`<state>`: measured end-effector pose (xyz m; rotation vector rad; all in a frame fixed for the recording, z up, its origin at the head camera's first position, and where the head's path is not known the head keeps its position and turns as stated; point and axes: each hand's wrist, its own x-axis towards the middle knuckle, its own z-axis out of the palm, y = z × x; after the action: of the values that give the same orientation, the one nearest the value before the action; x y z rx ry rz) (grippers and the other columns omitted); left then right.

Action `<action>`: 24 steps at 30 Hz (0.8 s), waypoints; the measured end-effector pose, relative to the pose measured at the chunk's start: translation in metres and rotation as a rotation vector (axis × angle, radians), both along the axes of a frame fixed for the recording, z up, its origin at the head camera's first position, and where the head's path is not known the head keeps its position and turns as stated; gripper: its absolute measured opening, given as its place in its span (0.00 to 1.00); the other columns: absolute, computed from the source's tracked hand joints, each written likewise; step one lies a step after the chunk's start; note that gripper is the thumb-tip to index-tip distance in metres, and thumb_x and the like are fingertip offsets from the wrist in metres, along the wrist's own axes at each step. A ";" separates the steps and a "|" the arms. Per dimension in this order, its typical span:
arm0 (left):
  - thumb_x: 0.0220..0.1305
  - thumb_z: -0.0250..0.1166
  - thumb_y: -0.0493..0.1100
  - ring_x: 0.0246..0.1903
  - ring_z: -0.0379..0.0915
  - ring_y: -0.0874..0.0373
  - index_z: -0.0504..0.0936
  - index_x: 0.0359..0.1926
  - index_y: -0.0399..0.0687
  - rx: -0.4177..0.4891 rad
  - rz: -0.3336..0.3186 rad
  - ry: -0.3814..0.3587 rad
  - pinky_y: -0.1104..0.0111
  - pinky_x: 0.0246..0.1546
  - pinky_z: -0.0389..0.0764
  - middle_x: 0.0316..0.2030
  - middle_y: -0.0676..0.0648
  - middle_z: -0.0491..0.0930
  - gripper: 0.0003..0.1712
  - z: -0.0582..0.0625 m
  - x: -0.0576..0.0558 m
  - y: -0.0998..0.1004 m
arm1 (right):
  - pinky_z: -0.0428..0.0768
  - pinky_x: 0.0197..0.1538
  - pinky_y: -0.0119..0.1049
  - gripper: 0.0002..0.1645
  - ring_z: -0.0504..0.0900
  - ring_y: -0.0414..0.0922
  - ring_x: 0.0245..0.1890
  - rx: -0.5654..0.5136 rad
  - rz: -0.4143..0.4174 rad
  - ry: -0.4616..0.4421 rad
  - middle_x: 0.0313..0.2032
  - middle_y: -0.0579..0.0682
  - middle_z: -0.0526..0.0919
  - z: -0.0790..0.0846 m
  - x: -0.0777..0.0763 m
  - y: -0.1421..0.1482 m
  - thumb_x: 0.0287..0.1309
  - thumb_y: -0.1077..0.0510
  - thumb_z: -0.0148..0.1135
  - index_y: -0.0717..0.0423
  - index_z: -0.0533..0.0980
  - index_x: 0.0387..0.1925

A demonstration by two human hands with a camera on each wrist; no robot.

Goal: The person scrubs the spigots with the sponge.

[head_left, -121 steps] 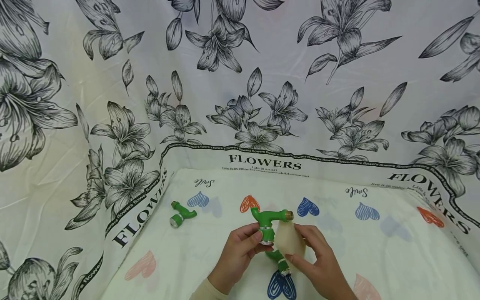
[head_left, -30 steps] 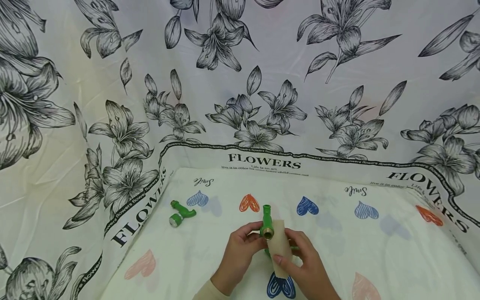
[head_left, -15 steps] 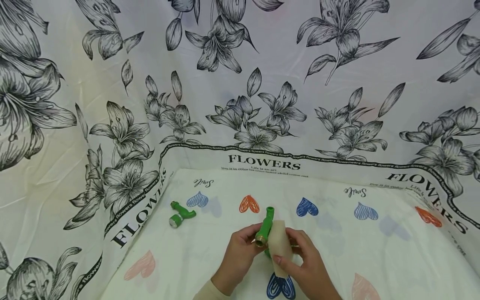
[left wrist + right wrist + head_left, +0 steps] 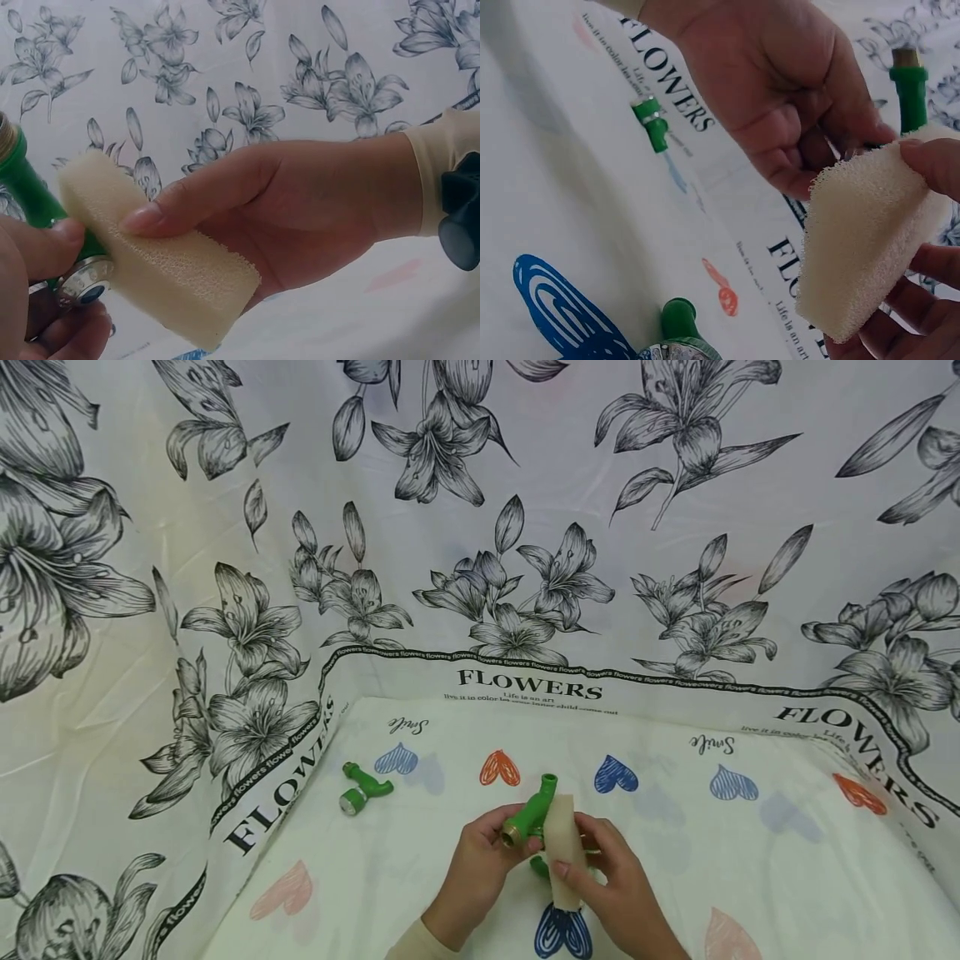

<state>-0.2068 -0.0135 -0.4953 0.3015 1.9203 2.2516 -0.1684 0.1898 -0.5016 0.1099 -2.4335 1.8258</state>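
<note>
My left hand (image 4: 480, 868) grips a green tap (image 4: 534, 814) with a brass threaded end that points toward the lower left. A silver base on the tap shows in the left wrist view, between thumb and fingers. In my right hand (image 4: 618, 885) is a cream, porous sponge (image 4: 562, 843), thumb on one face and fingers behind. One side of the sponge (image 4: 172, 262) lies against the tap's body, hiding part of it. Beneath the hands a second green tap (image 4: 679, 319) lies on the cloth, mostly covered in the head view.
A third green tap (image 4: 363, 789) lies on the cloth to the left. White cloth (image 4: 750, 868) printed with hearts covers the surface. A flower-printed curtain (image 4: 525, 585) rises behind and at the sides.
The held tap has turned: its brass end pointed right four seconds ago, toward me one second ago, and lower left now. The sponge has shifted slightly up and right over the last half second.
</note>
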 end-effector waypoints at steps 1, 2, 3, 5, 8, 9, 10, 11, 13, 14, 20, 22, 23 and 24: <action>0.70 0.77 0.39 0.62 0.78 0.48 0.88 0.61 0.41 0.011 0.004 -0.002 0.64 0.60 0.84 0.59 0.44 0.86 0.21 0.000 0.000 0.000 | 0.86 0.57 0.40 0.36 0.81 0.47 0.53 0.011 0.003 -0.001 0.58 0.44 0.81 0.000 0.001 -0.001 0.66 0.48 0.79 0.47 0.77 0.72; 0.70 0.76 0.38 0.60 0.79 0.49 0.88 0.62 0.40 0.023 0.008 -0.005 0.63 0.59 0.84 0.58 0.44 0.86 0.21 -0.001 -0.001 0.000 | 0.86 0.57 0.40 0.36 0.80 0.47 0.53 0.019 0.008 0.001 0.58 0.44 0.81 0.001 0.002 -0.001 0.65 0.48 0.79 0.47 0.78 0.72; 0.71 0.76 0.38 0.58 0.80 0.49 0.88 0.62 0.39 0.037 0.012 -0.009 0.63 0.58 0.85 0.58 0.43 0.86 0.21 -0.001 -0.001 0.000 | 0.86 0.57 0.41 0.36 0.80 0.47 0.53 0.027 0.014 0.007 0.58 0.44 0.81 0.001 0.003 -0.002 0.65 0.49 0.80 0.47 0.78 0.71; 0.71 0.75 0.37 0.54 0.83 0.50 0.87 0.62 0.37 0.053 0.016 -0.014 0.62 0.57 0.86 0.56 0.42 0.86 0.21 -0.001 0.000 -0.001 | 0.86 0.57 0.42 0.37 0.80 0.47 0.53 0.037 0.022 0.015 0.58 0.43 0.81 0.003 0.005 -0.003 0.63 0.49 0.82 0.47 0.78 0.71; 0.72 0.75 0.38 0.53 0.84 0.51 0.87 0.61 0.36 0.056 0.014 -0.005 0.63 0.57 0.86 0.56 0.42 0.86 0.20 -0.002 0.000 -0.001 | 0.86 0.57 0.42 0.37 0.80 0.48 0.54 0.036 0.024 0.019 0.57 0.43 0.81 0.005 0.006 -0.003 0.62 0.51 0.83 0.47 0.79 0.70; 0.72 0.75 0.38 0.54 0.83 0.52 0.87 0.61 0.37 0.055 0.015 -0.001 0.63 0.57 0.85 0.56 0.42 0.86 0.19 -0.002 0.000 -0.001 | 0.86 0.56 0.42 0.37 0.80 0.47 0.54 0.035 0.026 0.023 0.58 0.43 0.81 0.005 0.006 -0.003 0.62 0.51 0.83 0.47 0.78 0.70; 0.72 0.75 0.38 0.54 0.83 0.51 0.87 0.61 0.37 0.050 0.015 0.001 0.64 0.57 0.85 0.56 0.42 0.86 0.19 -0.002 0.000 -0.001 | 0.86 0.56 0.42 0.37 0.80 0.47 0.54 0.034 0.026 0.024 0.58 0.43 0.81 0.006 0.006 -0.003 0.62 0.51 0.83 0.48 0.78 0.70; 0.72 0.75 0.38 0.55 0.82 0.51 0.87 0.61 0.37 0.050 0.018 -0.009 0.64 0.57 0.85 0.56 0.42 0.86 0.19 -0.002 0.000 -0.001 | 0.86 0.56 0.42 0.37 0.80 0.47 0.54 0.033 0.025 0.020 0.57 0.44 0.81 0.006 0.006 -0.004 0.62 0.51 0.83 0.48 0.78 0.70; 0.71 0.76 0.37 0.55 0.82 0.50 0.87 0.61 0.37 0.042 0.026 -0.027 0.65 0.56 0.85 0.56 0.42 0.86 0.20 -0.003 0.001 0.000 | 0.86 0.56 0.42 0.37 0.80 0.47 0.54 0.033 0.026 0.017 0.57 0.44 0.81 0.006 0.007 -0.004 0.62 0.51 0.83 0.49 0.78 0.70; 0.71 0.76 0.37 0.55 0.82 0.50 0.87 0.61 0.37 0.038 0.032 -0.041 0.66 0.56 0.85 0.56 0.42 0.86 0.21 -0.003 0.001 0.000 | 0.86 0.56 0.41 0.38 0.80 0.46 0.54 0.033 0.026 0.014 0.57 0.44 0.81 0.006 0.007 -0.005 0.61 0.51 0.83 0.49 0.78 0.70; 0.70 0.77 0.37 0.56 0.83 0.48 0.87 0.63 0.38 0.018 0.036 -0.079 0.63 0.57 0.86 0.58 0.43 0.86 0.22 -0.002 0.003 -0.001 | 0.86 0.56 0.41 0.38 0.80 0.47 0.54 0.025 0.026 0.004 0.56 0.43 0.81 0.005 0.007 -0.004 0.61 0.52 0.83 0.49 0.78 0.70; 0.69 0.78 0.38 0.56 0.83 0.48 0.88 0.62 0.39 0.022 0.022 -0.078 0.62 0.57 0.86 0.57 0.43 0.86 0.23 -0.001 0.004 -0.001 | 0.86 0.56 0.40 0.38 0.80 0.48 0.53 0.026 0.024 0.013 0.56 0.44 0.81 0.003 0.005 -0.002 0.61 0.52 0.83 0.49 0.78 0.71; 0.69 0.78 0.39 0.56 0.84 0.48 0.87 0.62 0.39 0.029 0.011 -0.077 0.62 0.58 0.86 0.57 0.42 0.86 0.23 -0.001 0.004 -0.001 | 0.86 0.56 0.40 0.38 0.80 0.48 0.53 0.026 0.022 0.020 0.56 0.44 0.81 0.003 0.005 0.000 0.62 0.53 0.82 0.50 0.77 0.71; 0.68 0.79 0.39 0.56 0.84 0.47 0.87 0.62 0.39 0.037 0.001 -0.076 0.61 0.58 0.85 0.56 0.42 0.87 0.24 0.000 0.004 -0.001 | 0.86 0.55 0.40 0.38 0.80 0.48 0.53 0.026 0.018 0.028 0.56 0.44 0.81 0.001 0.004 0.001 0.63 0.53 0.81 0.50 0.77 0.71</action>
<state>-0.2027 -0.0142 -0.4957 0.2163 1.8432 2.2670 -0.1646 0.1913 -0.5001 0.1594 -2.4459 1.7880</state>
